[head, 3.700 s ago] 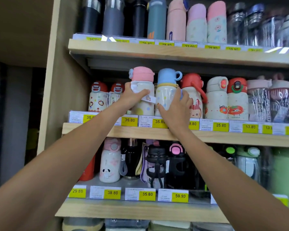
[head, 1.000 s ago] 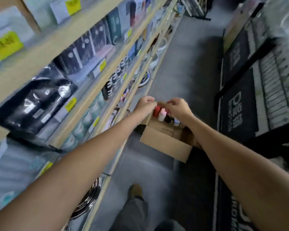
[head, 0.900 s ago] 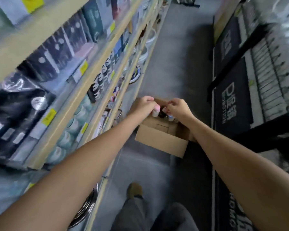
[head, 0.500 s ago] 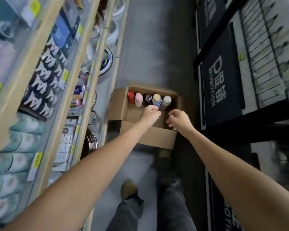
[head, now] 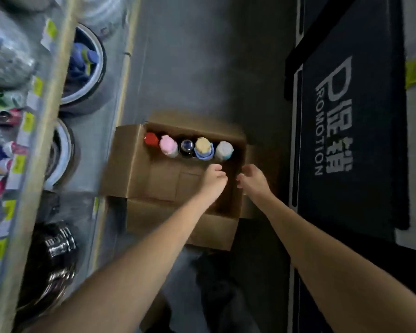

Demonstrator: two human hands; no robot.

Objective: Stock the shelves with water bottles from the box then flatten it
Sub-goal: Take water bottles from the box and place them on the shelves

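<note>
An open cardboard box (head: 135,174) sits on the grey floor below me. Several water bottles stand in a row along its far wall: a red-capped one (head: 151,138), a pink one (head: 168,145), a dark one (head: 186,147), a yellow-and-blue one (head: 203,147) and a pale grey one (head: 223,150). My left hand (head: 213,177) hovers inside the box just short of the yellow-and-blue bottle, fingers loosely curled, holding nothing. My right hand (head: 251,177) hangs beside it over the box's right part, fingers apart and empty.
Wooden shelving (head: 46,116) with yellow price tags runs along the left, holding bowls and metal pots. A dark display stand with a "PROMOTION" panel (head: 334,116) bounds the aisle on the right. My legs (head: 216,284) are below the box.
The view swung from the shelf of bottles down to the box on the floor. Both hands drew back a little from the bottle tops and now hover inside the box.
</note>
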